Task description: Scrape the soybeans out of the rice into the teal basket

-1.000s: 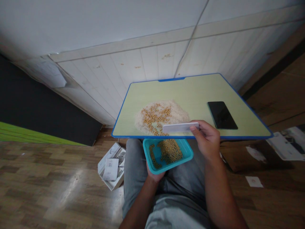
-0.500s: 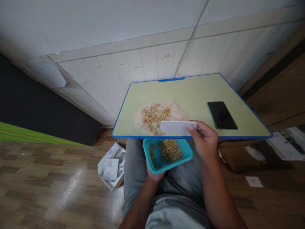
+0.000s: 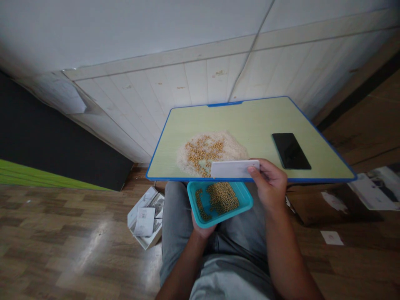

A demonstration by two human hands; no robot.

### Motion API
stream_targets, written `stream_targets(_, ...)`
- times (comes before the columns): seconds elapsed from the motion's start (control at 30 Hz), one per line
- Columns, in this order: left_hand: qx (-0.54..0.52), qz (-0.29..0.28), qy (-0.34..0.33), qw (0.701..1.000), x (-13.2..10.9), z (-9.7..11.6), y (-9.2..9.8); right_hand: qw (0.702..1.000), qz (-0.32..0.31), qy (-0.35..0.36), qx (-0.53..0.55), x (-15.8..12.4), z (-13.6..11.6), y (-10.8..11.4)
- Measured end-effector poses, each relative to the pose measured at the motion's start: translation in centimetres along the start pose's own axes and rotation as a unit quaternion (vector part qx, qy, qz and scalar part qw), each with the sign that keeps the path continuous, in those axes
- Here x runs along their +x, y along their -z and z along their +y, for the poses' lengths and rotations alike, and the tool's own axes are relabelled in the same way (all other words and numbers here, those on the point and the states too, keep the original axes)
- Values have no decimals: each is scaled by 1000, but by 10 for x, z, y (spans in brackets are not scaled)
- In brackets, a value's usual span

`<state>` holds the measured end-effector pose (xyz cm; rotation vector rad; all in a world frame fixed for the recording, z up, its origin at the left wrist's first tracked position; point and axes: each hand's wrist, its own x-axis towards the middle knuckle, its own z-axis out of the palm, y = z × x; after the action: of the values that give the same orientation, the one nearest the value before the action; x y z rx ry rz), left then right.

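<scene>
My right hand [image 3: 270,181] pinches one end of a flat white plastic scraper [image 3: 233,169], thumb on its near face. The scraper stands on edge at the front rim of the low table [image 3: 259,114]. Just left of and behind it lies a pile of white rice [image 3: 233,146] with golden soybeans [image 3: 200,153] over its middle and left. Below the table edge, my left hand [image 3: 201,229] supports a turquoise plastic tray [image 3: 245,206] from underneath, its fingers mostly hidden. Inside the tray are many soybeans [image 3: 225,198], with a bare patch of bottom showing between them.
A dark smartphone [image 3: 291,151] lies on the table's right side. Left of my legs, an open white box [image 3: 150,239] with papers stands on the wooden floor. A brown cardboard box [image 3: 328,208] is at the right. A cable [image 3: 250,52] runs down the wall behind the table.
The white scraper has shifted very slightly right and down with my right hand. The tray and my left hand stay nearly in place.
</scene>
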<state>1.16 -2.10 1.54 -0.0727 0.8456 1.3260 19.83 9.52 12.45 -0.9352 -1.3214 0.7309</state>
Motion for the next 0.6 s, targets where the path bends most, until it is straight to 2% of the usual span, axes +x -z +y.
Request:
stream_targets(0.17,-9,-11,9,1000,-3,0,-1,1000,26,-4,-6,-2,3,-2)
stream_targets(0.3,-14,-39,0,999,-4,-1,-1,1000,4,3,-17,-2,7,-5)
stream_targets(0.5,-30,8,3,1000,9,-4,7,999,-31,-3,-13,-4,8,-8)
stream_targets(0.6,-36,4,-1,999,13,-6,11,999,-37,-13,-5,-3,7,-8)
